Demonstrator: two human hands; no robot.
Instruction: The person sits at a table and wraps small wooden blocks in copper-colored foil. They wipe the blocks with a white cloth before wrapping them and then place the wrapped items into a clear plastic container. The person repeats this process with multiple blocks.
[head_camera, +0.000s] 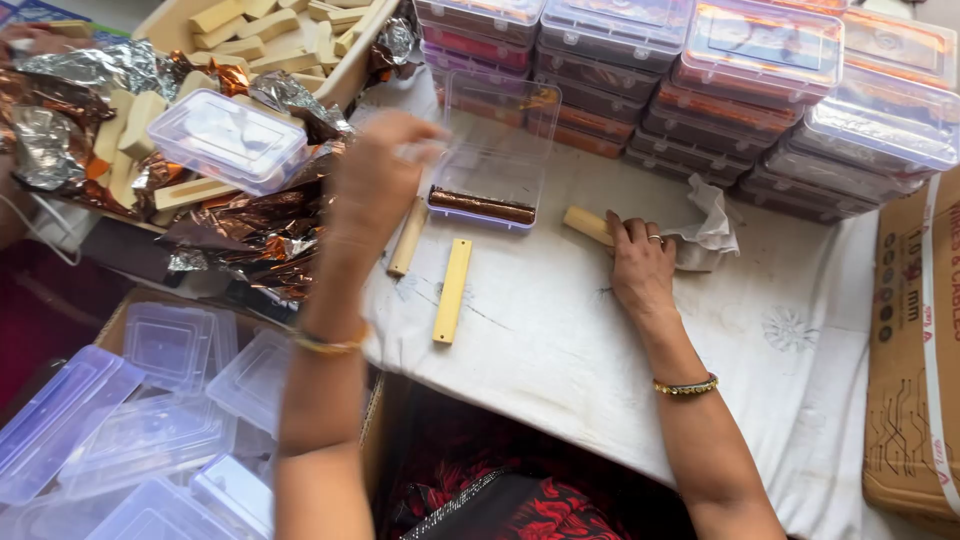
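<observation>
**A:** Where are the person's two hands?

**B:** The left hand (375, 175) is raised over the white cloth-covered table (560, 330), blurred, its fingers bunched together at the edge of the open clear plastic box with a hinged lid (492, 160). Whether it pinches the lid or something small cannot be told. The right hand (640, 265) lies flat on the cloth, fingers pressed down on the near end of a pale cream rectangular bar (587, 225), with a ring on one finger.

**A:** And what is in that open box?

**B:** One bar wrapped in brown-copper foil (482, 205) lies along its front wall. The lid stands upright behind it.

**A:** What lies near the hands?

**B:** A pale round stick (408, 238) rests just beside the box's left corner, partly under the left wrist. A flat yellow wooden strip (453, 290) lies apart from it, nearer the person. A crumpled white tissue (712, 225) sits touching the right hand's far side.

**A:** And further out?

**B:** Behind the box, stacks of closed clear plastic boxes with orange and red contents (720, 90) fill the back of the table. To the left, a heap of crumpled silver and copper foil (240, 230) carries a closed empty clear box (228, 140), with a tray of unwrapped cream bars (275, 25) behind. Empty clear boxes (130, 420) pile at lower left, and a brown cardboard carton (910, 350) stands at the right edge.
</observation>
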